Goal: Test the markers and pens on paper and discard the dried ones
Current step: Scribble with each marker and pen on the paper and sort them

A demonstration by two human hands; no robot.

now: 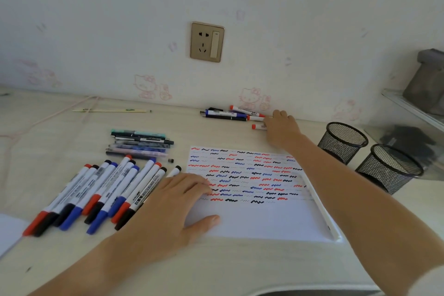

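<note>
A white paper covered with red, blue and black squiggles lies on the desk. My left hand rests flat on its left edge, fingers straight. Left of it lie several whiteboard markers with red, blue and black caps. Above them sits a pile of pens. My right hand reaches to the far wall and holds a red-capped marker. Just beyond it lies a small group of markers and pens against the wall.
Two black mesh pen cups stand at the right. A white pen-like stick lies along the paper's right edge. A pencil and a pink cord lie far left. A glass shelf juts out at right.
</note>
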